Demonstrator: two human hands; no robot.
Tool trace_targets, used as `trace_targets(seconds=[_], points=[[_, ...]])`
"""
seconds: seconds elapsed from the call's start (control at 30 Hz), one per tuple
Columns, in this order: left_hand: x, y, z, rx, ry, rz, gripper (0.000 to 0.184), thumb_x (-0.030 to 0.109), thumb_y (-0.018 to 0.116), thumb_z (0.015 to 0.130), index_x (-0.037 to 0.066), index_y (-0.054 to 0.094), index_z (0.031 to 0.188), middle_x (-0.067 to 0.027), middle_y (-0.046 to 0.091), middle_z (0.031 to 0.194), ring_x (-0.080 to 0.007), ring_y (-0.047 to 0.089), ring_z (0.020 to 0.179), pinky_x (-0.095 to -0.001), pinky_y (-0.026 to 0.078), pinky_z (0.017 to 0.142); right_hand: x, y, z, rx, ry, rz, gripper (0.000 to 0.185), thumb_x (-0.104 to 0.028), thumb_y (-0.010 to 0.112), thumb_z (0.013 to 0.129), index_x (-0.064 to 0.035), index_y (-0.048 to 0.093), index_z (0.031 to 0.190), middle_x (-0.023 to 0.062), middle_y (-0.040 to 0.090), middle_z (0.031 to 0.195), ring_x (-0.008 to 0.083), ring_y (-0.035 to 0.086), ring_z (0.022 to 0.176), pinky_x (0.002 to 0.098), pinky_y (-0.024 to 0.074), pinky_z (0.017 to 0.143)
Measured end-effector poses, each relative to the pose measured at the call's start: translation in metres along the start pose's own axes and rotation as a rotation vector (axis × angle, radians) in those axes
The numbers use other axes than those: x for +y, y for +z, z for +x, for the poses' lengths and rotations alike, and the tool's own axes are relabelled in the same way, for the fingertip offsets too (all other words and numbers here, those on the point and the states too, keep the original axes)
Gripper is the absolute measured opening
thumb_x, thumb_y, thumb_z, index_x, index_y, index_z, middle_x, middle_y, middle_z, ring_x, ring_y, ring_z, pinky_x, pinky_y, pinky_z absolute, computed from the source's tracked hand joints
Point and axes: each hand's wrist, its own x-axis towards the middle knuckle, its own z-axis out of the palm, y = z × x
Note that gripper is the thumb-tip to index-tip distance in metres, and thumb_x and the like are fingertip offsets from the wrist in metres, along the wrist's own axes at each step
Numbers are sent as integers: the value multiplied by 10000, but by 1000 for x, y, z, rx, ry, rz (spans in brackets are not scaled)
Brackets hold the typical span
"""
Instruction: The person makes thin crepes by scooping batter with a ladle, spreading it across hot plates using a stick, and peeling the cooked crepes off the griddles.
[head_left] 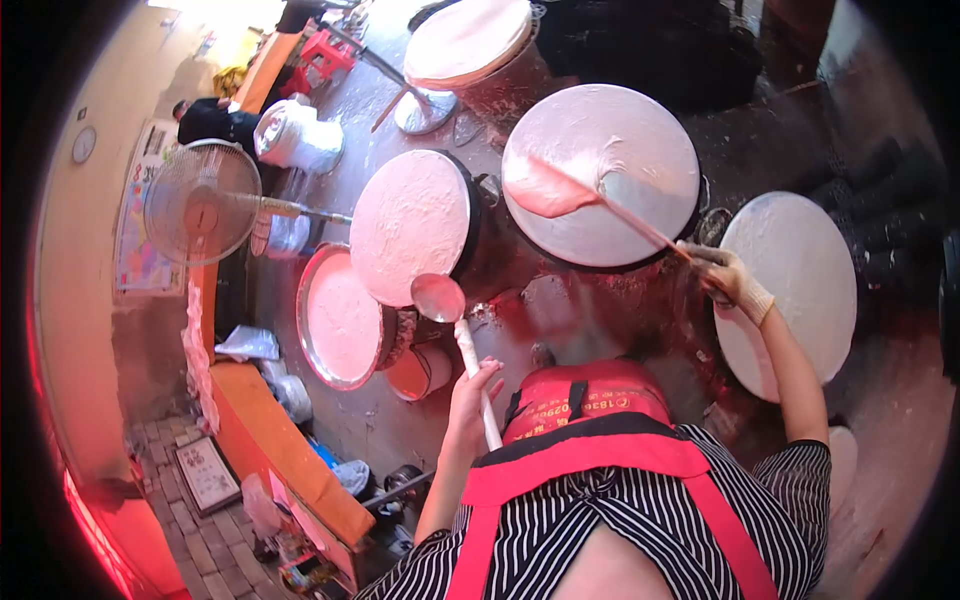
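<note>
My left hand is closed around the pale wrapped handle of a ladle. The ladle's round bowl is at the edge of a wide tub of pale batter. My right hand, in a light glove with bare fingertips, grips the thin stick handle of a batter spreader. Its flat blade lies over a large round griddle, where pale batter covers much of the surface. A greyer, thinner patch shows right of the blade. Below my right forearm is another round griddle with a pale, even surface.
A metal-rimmed pan of pale batter and a bucket stand at the left. Another round griddle is at the back. A standing fan, an orange ledge and a person in dark clothes are further left.
</note>
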Motion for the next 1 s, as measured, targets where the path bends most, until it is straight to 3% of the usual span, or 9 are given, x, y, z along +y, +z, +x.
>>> trace_targets(seconds=[0.13,0.27,0.43,0.53,0.6,0.63,0.77,0.83,1.0], points=[[24,-13,27,-175,2,125,223,190,675,894,72,597,1066,-41,576,1202,-126,588,1054,-339,441,936,19,72,11,481,-155,185,392,-249,599,954,-154,571,1333,-95,416,602,29,283,385,225,225,338],[49,-41,51,-309,65,231,179,197,701,878,80,614,982,-51,562,1239,-120,604,985,-317,434,892,42,141,-29,230,-99,36,364,-199,571,966,-106,591,1317,-104,408,621,17,334,475,197,270,414],[58,-115,99,-427,53,267,323,175,712,868,24,577,1120,-44,603,1092,-104,605,931,-266,438,854,141,207,-104,537,-261,-77,406,-116,592,949,46,541,1318,108,606,1265,85,573,1036,239,448,933],[58,-168,112,-429,42,257,452,173,706,873,-19,517,1235,-16,608,973,-88,594,895,-236,434,831,152,285,-59,261,-490,716,481,-88,536,925,-57,477,1401,-50,579,791,29,484,555,190,418,495],[56,-206,108,-412,40,216,494,172,701,878,-35,494,1276,-1,603,929,-79,585,872,-221,429,819,96,366,14,550,-402,507,511,-108,498,919,-115,446,1428,-102,404,664,7,279,436,183,244,381],[54,-224,106,-408,40,187,495,171,697,881,-38,494,1281,3,599,922,-76,580,863,-215,426,815,90,379,61,632,-336,244,472,-181,506,943,-100,472,1407,-8,596,766,98,530,535,248,443,490],[53,-280,90,-274,23,165,473,131,650,907,15,475,1331,-14,609,924,-79,599,799,-213,488,718,35,422,237,788,-333,27,457,-395,458,983,-53,564,1268,235,641,1139,423,606,1060,437,483,874],[44,-304,90,-256,30,100,490,143,670,900,-40,491,1318,-20,628,974,-94,608,864,-221,478,806,55,415,325,868,-264,206,421,-388,441,985,-51,595,1186,256,648,1044,461,601,986,469,486,819],[40,-324,92,-239,1,59,388,134,668,900,-18,544,1235,-36,623,1008,-96,621,873,-219,492,825,138,429,315,971,-455,339,218,-351,472,1005,-187,528,1138,-34,413,564,112,381,362,274,311,321]])
